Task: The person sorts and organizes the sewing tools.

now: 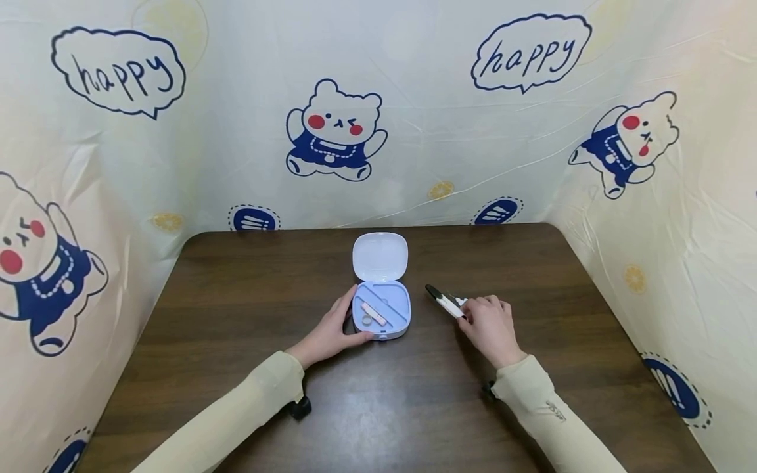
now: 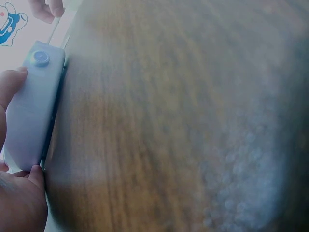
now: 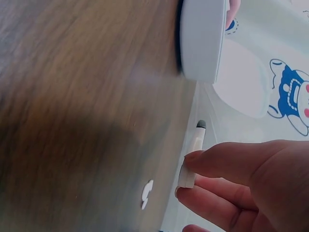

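A small light-blue case [image 1: 404,328] stands on the table with its pale lid [image 1: 380,256] raised behind it. Inside lie a short pale stick [image 1: 374,313] and a small ring [image 1: 367,320]. My left hand [image 1: 331,332] holds the case at its left side, thumb at the front near the round button [image 2: 40,58]. To the right of the case, my right hand [image 1: 491,328] pinches a white marker-like pen [image 3: 198,140] with a dark end, held above the table. Below that hand a small white piece [image 3: 146,194] lies on the wood; its kind is unclear.
The dark wooden table [image 1: 378,414] has rounded far corners. A pale curtain [image 1: 426,138] printed with bears and the word "happy" hangs around its back and sides. A black wrist strap part [image 1: 300,408] shows under the left sleeve.
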A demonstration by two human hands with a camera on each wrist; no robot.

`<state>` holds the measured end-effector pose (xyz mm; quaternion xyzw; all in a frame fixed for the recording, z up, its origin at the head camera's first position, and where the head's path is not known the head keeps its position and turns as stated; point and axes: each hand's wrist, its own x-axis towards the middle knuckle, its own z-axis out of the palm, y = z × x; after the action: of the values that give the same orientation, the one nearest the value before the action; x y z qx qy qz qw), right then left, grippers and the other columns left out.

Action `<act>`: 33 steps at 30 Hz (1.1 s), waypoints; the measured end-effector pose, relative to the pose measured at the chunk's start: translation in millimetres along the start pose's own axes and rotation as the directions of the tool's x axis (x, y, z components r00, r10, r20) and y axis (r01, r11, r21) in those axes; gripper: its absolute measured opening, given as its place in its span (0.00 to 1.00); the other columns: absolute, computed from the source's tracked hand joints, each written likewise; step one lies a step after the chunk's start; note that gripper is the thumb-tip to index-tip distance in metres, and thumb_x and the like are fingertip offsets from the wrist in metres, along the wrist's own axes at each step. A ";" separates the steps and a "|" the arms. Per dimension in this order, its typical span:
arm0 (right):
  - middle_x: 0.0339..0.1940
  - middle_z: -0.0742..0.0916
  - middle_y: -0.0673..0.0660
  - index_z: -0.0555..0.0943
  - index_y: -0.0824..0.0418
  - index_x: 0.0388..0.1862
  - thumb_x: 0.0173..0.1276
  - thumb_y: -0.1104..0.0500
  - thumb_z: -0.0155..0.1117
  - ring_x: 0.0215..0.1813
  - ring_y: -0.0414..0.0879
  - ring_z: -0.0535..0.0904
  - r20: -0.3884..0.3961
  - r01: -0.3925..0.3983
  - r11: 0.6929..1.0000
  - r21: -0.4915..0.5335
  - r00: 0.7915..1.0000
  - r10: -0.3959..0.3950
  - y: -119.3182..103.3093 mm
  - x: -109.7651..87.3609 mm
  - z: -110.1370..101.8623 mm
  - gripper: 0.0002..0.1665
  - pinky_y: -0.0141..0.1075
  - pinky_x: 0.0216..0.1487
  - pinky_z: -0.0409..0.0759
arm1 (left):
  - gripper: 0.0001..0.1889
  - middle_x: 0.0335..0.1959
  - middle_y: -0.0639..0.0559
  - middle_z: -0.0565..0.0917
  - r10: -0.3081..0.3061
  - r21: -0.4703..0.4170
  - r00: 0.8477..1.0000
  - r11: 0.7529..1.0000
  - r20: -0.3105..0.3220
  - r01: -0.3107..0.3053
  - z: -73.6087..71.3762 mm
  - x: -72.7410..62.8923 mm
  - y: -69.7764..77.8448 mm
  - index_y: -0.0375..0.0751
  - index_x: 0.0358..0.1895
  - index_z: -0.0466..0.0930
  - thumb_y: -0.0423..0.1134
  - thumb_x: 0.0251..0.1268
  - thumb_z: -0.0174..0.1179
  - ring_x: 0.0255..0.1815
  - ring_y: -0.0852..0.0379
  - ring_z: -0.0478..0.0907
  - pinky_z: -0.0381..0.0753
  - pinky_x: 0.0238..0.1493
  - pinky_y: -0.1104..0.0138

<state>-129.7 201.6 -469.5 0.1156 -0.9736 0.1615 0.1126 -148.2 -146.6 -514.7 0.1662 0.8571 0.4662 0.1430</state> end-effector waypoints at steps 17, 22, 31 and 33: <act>0.25 0.83 0.51 0.86 0.60 0.34 0.60 0.63 0.78 0.44 0.57 0.78 0.001 0.031 0.999 0.014 1.000 -0.031 -17.8 5.3 1.1 0.07 0.57 0.54 0.71 | 0.60 0.85 0.40 0.50 -0.002 0.016 1.000 1.000 -0.007 0.002 0.7 1.2 0.0 0.47 0.87 0.38 0.56 0.64 0.73 0.84 0.43 0.52 0.57 0.79 0.45; 0.24 0.82 0.51 0.87 0.60 0.35 0.61 0.63 0.78 0.44 0.58 0.78 0.003 0.042 0.999 0.023 0.999 -0.043 -22.9 6.7 0.5 0.07 0.58 0.54 0.72 | 0.60 0.84 0.40 0.51 0.001 0.010 1.000 1.000 -0.007 -0.001 1.2 0.8 -0.3 0.47 0.87 0.38 0.55 0.64 0.74 0.83 0.45 0.54 0.58 0.79 0.48; 0.25 0.83 0.52 0.87 0.60 0.35 0.61 0.62 0.78 0.44 0.57 0.78 0.003 0.051 0.998 0.045 0.999 -0.051 -30.7 10.1 2.8 0.07 0.57 0.54 0.72 | 0.60 0.84 0.40 0.51 0.003 0.009 1.000 1.000 -0.007 -0.003 1.0 0.2 0.2 0.47 0.87 0.38 0.55 0.63 0.74 0.83 0.45 0.54 0.58 0.80 0.49; 0.25 0.83 0.52 0.87 0.60 0.35 0.61 0.62 0.79 0.44 0.56 0.78 0.003 0.056 0.997 0.045 0.998 -0.056 -33.2 11.0 3.0 0.07 0.57 0.55 0.71 | 0.60 0.84 0.41 0.51 0.003 0.010 1.000 1.000 -0.008 -0.002 0.9 -0.1 0.1 0.47 0.87 0.38 0.55 0.63 0.74 0.83 0.45 0.54 0.58 0.80 0.49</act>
<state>-132.0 167.9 -459.9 0.1455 -0.9664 0.1798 0.1123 -147.7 -146.0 -515.0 0.1662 0.8598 0.4626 0.1382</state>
